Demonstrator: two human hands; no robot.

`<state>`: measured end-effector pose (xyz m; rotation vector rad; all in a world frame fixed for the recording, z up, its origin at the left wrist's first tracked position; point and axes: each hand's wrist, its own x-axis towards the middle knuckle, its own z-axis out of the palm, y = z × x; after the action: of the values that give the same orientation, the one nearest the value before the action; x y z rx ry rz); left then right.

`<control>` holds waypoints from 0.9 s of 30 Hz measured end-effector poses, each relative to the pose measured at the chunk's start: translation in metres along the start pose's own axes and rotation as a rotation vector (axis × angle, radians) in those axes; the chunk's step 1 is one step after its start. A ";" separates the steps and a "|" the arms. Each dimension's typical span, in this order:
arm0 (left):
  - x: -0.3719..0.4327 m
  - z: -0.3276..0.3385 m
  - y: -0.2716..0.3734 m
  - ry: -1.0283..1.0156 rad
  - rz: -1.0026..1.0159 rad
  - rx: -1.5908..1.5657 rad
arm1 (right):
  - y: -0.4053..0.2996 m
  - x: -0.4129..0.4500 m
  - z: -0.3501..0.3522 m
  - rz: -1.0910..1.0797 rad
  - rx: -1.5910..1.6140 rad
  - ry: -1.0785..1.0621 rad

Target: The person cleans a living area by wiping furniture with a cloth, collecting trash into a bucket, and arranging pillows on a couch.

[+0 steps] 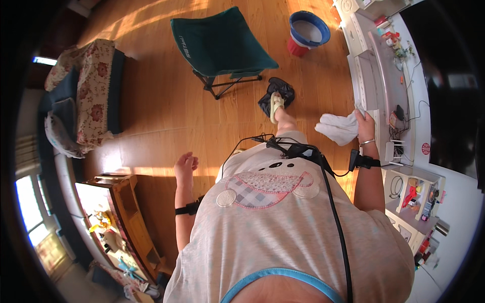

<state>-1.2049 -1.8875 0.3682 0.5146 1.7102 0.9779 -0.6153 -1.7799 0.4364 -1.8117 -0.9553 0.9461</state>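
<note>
A white cloth (338,128) hangs folded from my right hand (365,122), whose fingers grip its end beside the white TV cabinet (360,94). My left hand (186,166) is on the other side of my body, above the wooden floor. Its fingers are curled and nothing shows in them. A black plastic bag (282,86) lies on the floor ahead, under or around my foot in a pale yellow sandal (277,104). Farther forward stands a blue and red bucket (308,32) with whitish contents.
A green folding stool (223,43) stands ahead, left of the bucket. A sofa with a floral cover (93,91) and a wooden table (132,212) with things on it are at the left. On the right are a white router (394,151), cables and a large dark TV (447,87).
</note>
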 end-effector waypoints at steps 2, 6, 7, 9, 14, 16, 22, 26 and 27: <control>0.006 0.017 0.017 0.010 -0.017 0.037 | 0.021 0.003 -0.015 0.030 0.013 0.093; 0.003 0.048 0.047 -0.052 -0.011 0.157 | 0.038 0.024 -0.041 0.132 -0.011 0.057; 0.002 0.060 0.053 -0.048 -0.009 0.168 | 0.029 0.033 -0.042 0.140 -0.002 0.056; -0.001 0.085 0.066 -0.037 -0.042 0.142 | 0.017 0.052 -0.048 0.094 0.054 0.097; 0.010 0.189 0.097 -0.032 -0.061 0.211 | 0.029 0.144 -0.098 0.066 0.152 0.076; 0.014 0.240 0.112 -0.068 -0.077 0.250 | 0.033 0.167 -0.119 0.045 0.174 0.111; 0.030 0.376 0.173 -0.255 0.159 0.418 | 0.062 0.215 -0.204 0.146 -0.036 0.208; 0.038 0.429 0.198 -0.289 0.167 0.455 | 0.099 0.230 -0.226 0.248 0.076 0.271; 0.040 0.437 0.197 -0.319 0.163 0.487 | 0.099 0.229 -0.226 0.263 0.077 0.270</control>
<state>-0.8381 -1.5890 0.4546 1.0815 1.6258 0.5418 -0.2979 -1.6869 0.3731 -1.9694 -0.5157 0.8539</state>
